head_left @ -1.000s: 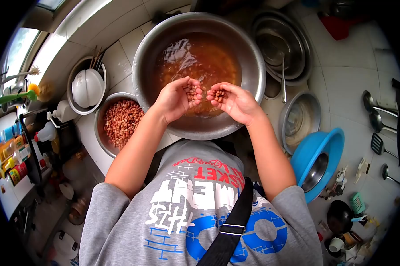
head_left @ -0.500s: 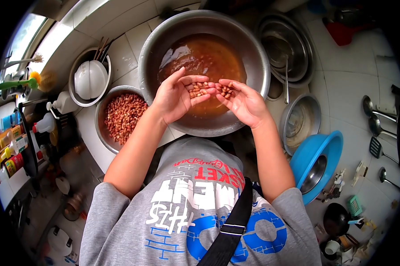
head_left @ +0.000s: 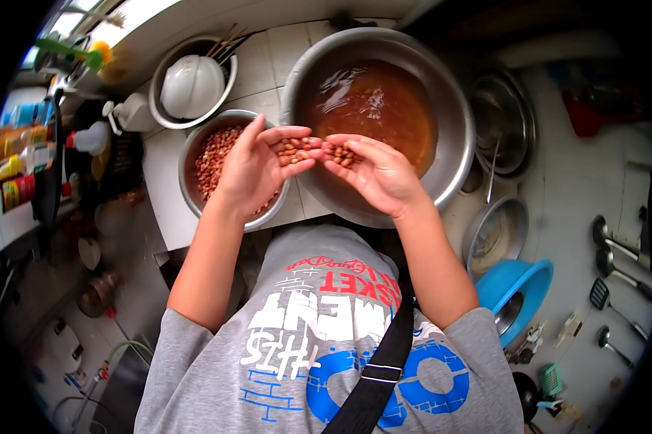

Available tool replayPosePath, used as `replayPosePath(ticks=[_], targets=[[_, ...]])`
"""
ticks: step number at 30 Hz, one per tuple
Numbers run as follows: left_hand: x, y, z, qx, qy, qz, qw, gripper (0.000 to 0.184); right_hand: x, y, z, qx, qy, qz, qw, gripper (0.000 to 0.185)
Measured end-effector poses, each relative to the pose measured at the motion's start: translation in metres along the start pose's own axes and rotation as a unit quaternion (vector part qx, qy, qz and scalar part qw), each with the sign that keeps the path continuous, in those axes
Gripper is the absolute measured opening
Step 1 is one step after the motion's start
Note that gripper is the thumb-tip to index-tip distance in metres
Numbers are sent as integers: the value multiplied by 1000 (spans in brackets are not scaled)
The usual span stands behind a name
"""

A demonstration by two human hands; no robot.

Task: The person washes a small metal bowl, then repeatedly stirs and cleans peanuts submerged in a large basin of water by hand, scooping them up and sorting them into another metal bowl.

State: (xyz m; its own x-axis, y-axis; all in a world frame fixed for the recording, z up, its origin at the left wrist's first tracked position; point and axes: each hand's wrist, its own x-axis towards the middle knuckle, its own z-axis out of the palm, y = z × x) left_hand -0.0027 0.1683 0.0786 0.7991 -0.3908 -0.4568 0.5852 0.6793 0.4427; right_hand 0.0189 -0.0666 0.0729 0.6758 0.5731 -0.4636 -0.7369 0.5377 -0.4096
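Reddish-brown peanuts (head_left: 294, 151) are lying in two small heaps in the person's hands, above the gap between two metal basins. The left hand (head_left: 252, 165) is cupping its heap palm-up, the fingers half-curled and the thumb standing away from them. The right hand (head_left: 378, 173) is cupping its own share, fingers bent inward toward the left. The fingertips of both hands are meeting or nearly so; whether they are truly touching cannot be told.

Beneath the left hand, the smaller basin (head_left: 187, 170) is holding many more peanuts, partly covered by that hand and wrist. The right hand is hovering over the near side of the large basin (head_left: 454, 130), where brownish-orange water (head_left: 373, 108) is glinting.

Both basins are standing on a pale tiled counter (head_left: 168, 210). Behind the smaller one, a metal bowl (head_left: 154, 98) is holding white dishes (head_left: 193, 87) and chopsticks (head_left: 227, 42). Bottles (head_left: 33, 163) are crowding the far left. To the right of the large basin, nested metal pans (head_left: 510, 123) are sitting, and nearer the person's right arm a blue basin (head_left: 517, 289) is leaning. The person is wearing a grey T-shirt (head_left: 217, 376) with a black strap (head_left: 376, 369) crossing it.
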Motion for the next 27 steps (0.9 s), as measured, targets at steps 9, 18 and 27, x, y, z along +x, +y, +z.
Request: replayPosePath(ticks=[9, 18, 27], targets=[[-74, 33, -70, 273, 274, 42, 921, 68, 94, 79, 72, -168, -53, 211, 961, 71], [-93, 40, -65, 326, 287, 8, 901, 83, 99, 73, 92, -280, -76, 283, 914, 79], [-92, 56, -73, 409, 365, -19, 836, 85, 104, 46, 74, -408, -80, 157, 896, 45]])
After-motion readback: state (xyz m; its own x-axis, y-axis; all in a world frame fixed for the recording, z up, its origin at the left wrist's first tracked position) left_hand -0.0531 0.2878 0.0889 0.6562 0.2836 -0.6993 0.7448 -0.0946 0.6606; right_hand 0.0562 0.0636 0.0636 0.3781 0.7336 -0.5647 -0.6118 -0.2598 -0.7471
